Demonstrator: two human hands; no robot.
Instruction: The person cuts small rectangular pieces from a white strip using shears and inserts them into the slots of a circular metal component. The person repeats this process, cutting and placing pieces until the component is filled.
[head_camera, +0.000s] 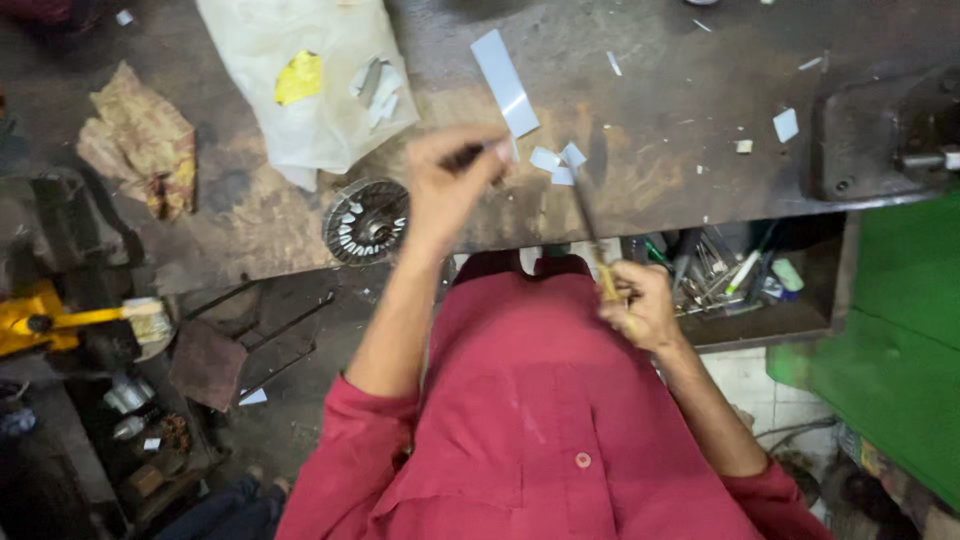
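Observation:
My left hand (447, 187) is raised over the worn workbench (660, 170), its fingers pinched on a small dark piece next to a bit of white sheet. My right hand (640, 305) is lower, near my red shirt, and grips the yellowish handle of a thin dark-shafted tool (588, 215). The tool's tip points up at small white cut pieces (558, 161) lying on the bench. A round metal wound part with slots (366, 221) lies at the bench edge just left of my left wrist. A longer white strip (504, 82) lies further back.
A plastic bag (305, 85) with a yellow scrap and grey pieces lies at the back left, a crumpled rag (145, 135) beside it. A dark metal vise (885, 130) stands at the right. A shelf of hand tools (725, 272) is under the bench, a green panel (900, 330) at the right, a yellow tool (45, 320) at the left.

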